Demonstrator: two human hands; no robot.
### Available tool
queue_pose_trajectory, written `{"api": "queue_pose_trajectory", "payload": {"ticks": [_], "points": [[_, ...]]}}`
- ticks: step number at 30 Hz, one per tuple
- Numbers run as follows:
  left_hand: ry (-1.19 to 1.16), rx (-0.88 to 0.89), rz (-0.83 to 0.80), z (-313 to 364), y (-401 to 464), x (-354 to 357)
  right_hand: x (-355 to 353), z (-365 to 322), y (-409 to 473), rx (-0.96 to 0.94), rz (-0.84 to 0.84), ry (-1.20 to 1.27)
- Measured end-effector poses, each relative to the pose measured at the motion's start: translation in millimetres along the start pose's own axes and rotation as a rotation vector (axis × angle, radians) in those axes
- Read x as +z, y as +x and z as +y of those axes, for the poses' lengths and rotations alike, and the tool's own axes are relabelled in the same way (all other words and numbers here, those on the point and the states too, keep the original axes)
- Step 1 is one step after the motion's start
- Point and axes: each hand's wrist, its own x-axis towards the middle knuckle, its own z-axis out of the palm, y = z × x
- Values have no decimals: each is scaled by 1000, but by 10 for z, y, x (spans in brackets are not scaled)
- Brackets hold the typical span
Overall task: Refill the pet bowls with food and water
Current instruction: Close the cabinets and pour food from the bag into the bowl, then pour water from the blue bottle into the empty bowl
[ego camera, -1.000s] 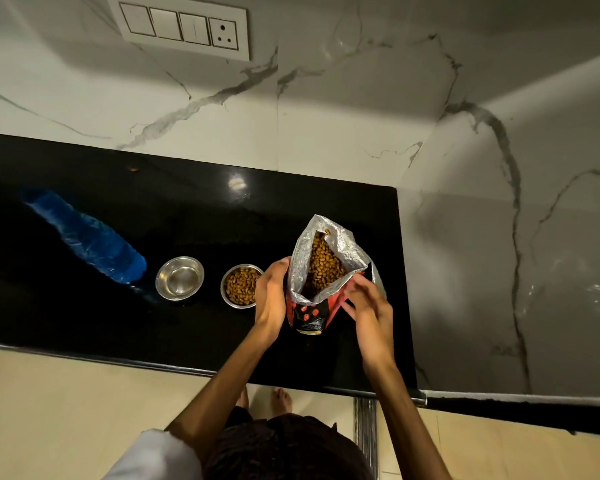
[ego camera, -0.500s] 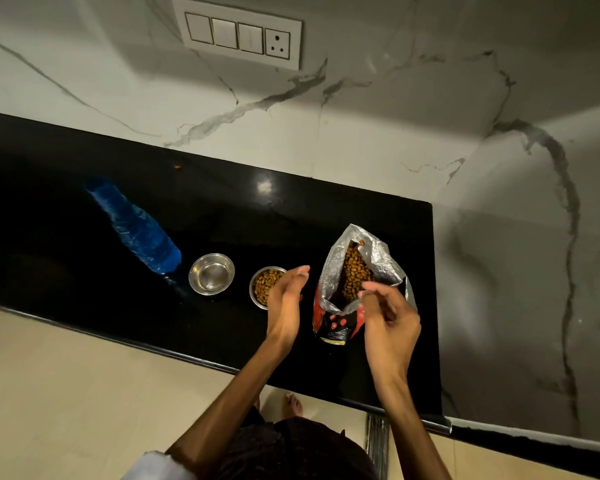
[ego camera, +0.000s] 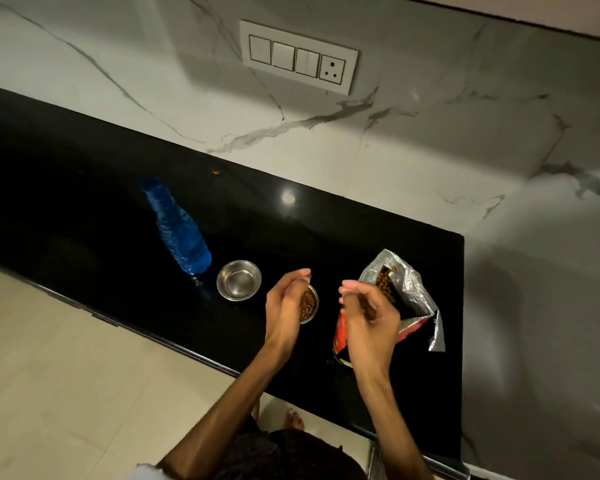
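Left hand (ego camera: 284,308) hides part of kibble bowl (ego camera: 309,304); right hand (ego camera: 369,315) fronts food bag (ego camera: 404,292); both grips released.

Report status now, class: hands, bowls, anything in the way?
Left hand and right hand open, holding nothing. Food bowl filled; second bowl without food. Food bag open; bottle untouched. No obstruction.

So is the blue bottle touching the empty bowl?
Apart. The head view shows a strip of black counter between the bottle and the empty bowl.
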Motion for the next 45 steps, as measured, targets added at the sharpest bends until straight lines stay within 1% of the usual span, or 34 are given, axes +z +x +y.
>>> {"api": "queue_pose_trajectory", "payload": {"ticks": [7,9,13,16,22,27,31,36,40,45], "points": [[-56,16,45,116,183,-499,526,-35,-15,-24,-126,-36],[-55,29,57,153,235,-698,726,-42,-29,-42,-152,-52],[3,64,102,214,412,-1150,1176,-91,-84,-15,-212,-51],[-31,63,134,257,587,-1505,1552,-102,-135,-16,-254,-37],[-53,78,160,323,806,-2054,2159,-32,-157,-50,-303,-85],[-22,95,199,312,972,-2452,2615,79,-117,-54,-291,-120],[127,163,210,292,1135,-2694,2937,201,-51,-66,-333,-187],[460,243,224,135,1384,-2928,3245,370,55,-123,-366,-239],[713,268,152,-9,1539,-3048,3412,498,81,-130,-385,-227],[895,273,37,-197,1725,-3113,3517,684,88,-89,-355,-175]]}}
